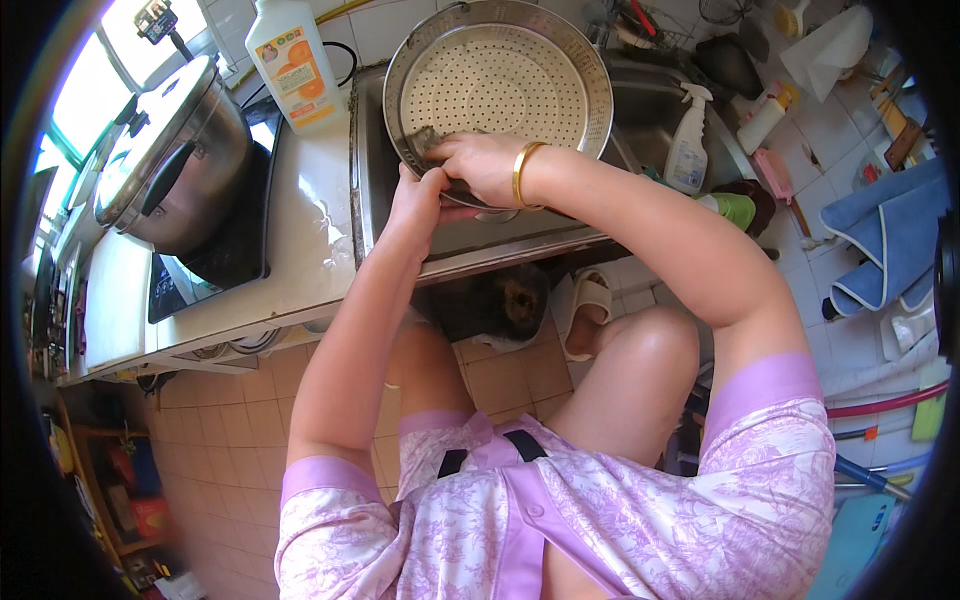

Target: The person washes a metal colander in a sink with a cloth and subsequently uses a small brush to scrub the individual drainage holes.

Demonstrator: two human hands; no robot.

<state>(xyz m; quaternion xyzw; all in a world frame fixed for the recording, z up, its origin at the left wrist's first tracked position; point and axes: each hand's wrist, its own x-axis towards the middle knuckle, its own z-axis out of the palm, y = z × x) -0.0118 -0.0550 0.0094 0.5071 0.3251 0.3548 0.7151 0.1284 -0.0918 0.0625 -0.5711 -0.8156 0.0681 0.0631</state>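
Note:
A round, perforated metal steamer pan [499,90] rests tilted over the left basin of a steel sink [480,240]. My left hand [420,199] grips the near left part of its rim, the thumb on top and the fingers underneath. Wearing a gold bangle [519,176], my right hand [480,165] reaches over that same part of the rim. At its fingertips, against the inner wall, is a greyish scouring pad [425,140]. The lower fingers of the right hand are partly hidden.
Left of the sink stand a white bottle with an orange label [294,67] and a large lidded steel pot [180,165] on a black induction cooker [225,277]. A white spray bottle [688,142] stands in the right basin. A blue cloth [892,232] lies at the right.

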